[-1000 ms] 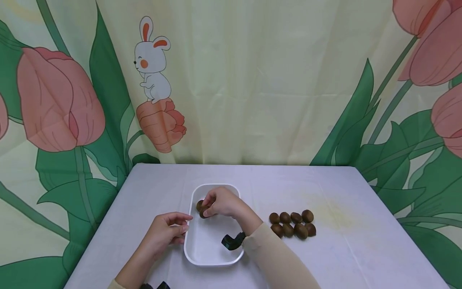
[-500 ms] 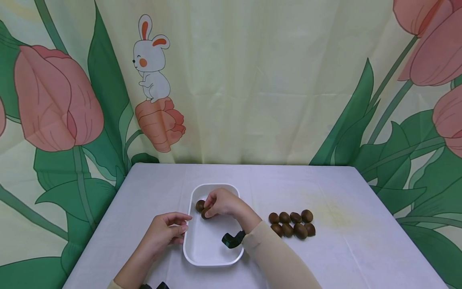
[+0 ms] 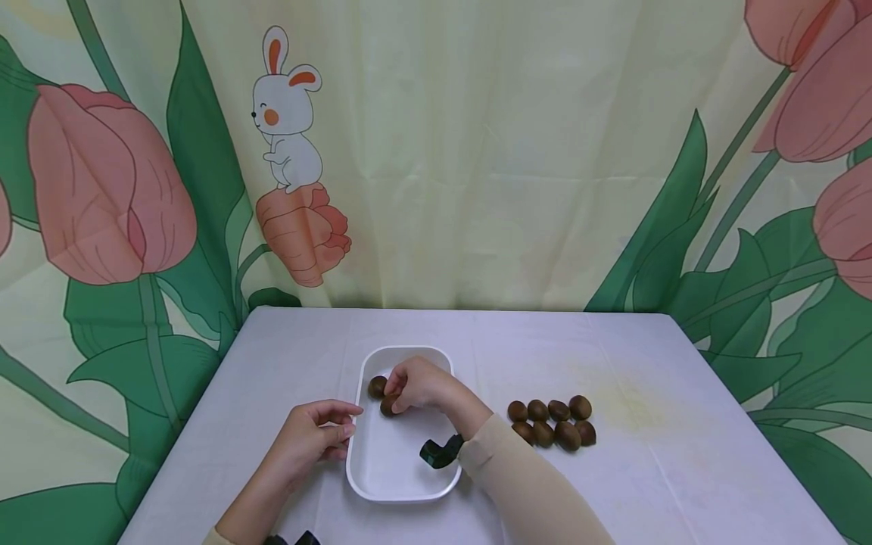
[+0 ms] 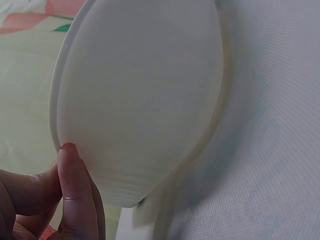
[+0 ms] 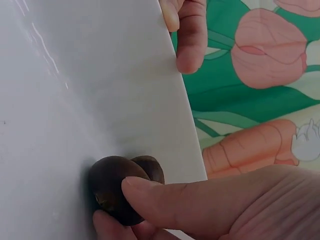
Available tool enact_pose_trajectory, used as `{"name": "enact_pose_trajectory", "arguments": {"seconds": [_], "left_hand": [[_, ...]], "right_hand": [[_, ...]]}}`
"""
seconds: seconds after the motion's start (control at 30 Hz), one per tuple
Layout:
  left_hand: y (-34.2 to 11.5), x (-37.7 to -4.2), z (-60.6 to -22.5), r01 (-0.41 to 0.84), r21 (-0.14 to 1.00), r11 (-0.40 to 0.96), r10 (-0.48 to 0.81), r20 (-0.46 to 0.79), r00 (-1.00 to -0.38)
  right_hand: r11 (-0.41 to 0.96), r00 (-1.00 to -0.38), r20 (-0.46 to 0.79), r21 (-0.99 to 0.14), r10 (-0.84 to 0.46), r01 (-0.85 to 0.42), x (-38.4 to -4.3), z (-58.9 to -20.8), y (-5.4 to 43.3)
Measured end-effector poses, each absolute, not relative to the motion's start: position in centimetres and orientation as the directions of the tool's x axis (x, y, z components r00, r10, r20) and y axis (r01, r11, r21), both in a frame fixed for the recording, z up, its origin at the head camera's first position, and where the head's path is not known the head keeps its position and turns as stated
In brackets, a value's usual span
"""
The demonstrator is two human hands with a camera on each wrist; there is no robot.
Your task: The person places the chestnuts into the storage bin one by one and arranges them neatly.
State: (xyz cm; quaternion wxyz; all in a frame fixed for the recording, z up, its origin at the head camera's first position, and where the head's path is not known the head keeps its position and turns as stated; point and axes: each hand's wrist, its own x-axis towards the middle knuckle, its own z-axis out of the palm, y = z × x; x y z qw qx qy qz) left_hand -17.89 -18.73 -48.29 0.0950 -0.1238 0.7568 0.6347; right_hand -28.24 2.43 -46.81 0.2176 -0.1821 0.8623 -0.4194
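Note:
My right hand [image 3: 421, 384] reaches into a white tray [image 3: 402, 488] and pinches a brown chestnut [image 3: 387, 406] between thumb and fingers. In the right wrist view, that chestnut [image 5: 112, 187] is low against the tray's side wall, its lower part by my fingertips. A second chestnut [image 3: 377, 387] lies just beyond it by the left wall; in the right wrist view it is partly hidden behind the first. My left hand [image 3: 316, 435] is at the tray's left side. Its fingertips touch the outer wall near the rim, as the left wrist view of the tray [image 4: 140, 100] shows.
Several chestnuts [image 3: 567, 436] stand in two rows on the white-covered table [image 3: 681, 454], right of the tray. A black wrist device [image 3: 441, 453] on my right wrist hangs over the tray. A printed curtain [image 3: 477, 151] closes off the back.
The pinched chestnut shows more between my right fingers, and the hand has shifted barely. My left hand and the tray stay in place.

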Motion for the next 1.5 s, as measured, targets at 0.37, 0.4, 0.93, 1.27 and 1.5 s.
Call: {"name": "enact_pose_trajectory", "arguments": {"seconds": [0.37,0.4,0.93,1.27,1.5], "left_hand": [[-18.7,-17.7,-48.1,-0.308,0.937,0.167,-0.071,-0.301,-0.951],[-18.7,-17.8,-48.1,-0.31,0.936,0.169,-0.072,-0.301,-0.951],[-18.8,-17.7,-47.8,-0.297,0.945,0.135,-0.048,-0.293,-0.955],[-18.9,-17.7,-47.8,-0.294,0.946,0.135,-0.041,-0.291,-0.956],[-19.0,-17.7,-47.9,-0.284,0.95,0.132,-0.033,-0.283,-0.959]], "right_hand": [[0.607,-0.872,-0.247,-0.792,-0.422,-0.069,-27.8,-46.6,2.4],[0.603,-0.872,-0.252,-0.796,-0.42,-0.06,-27.7,-46.6,2.3],[0.448,-0.839,-0.253,-0.894,-0.482,0.012,-27.9,-46.8,2.2],[0.458,-0.846,-0.234,-0.889,-0.479,-0.014,-27.6,-46.2,2.3],[0.439,-0.842,-0.248,-0.898,-0.478,0.015,-27.5,-45.8,2.5]]}}
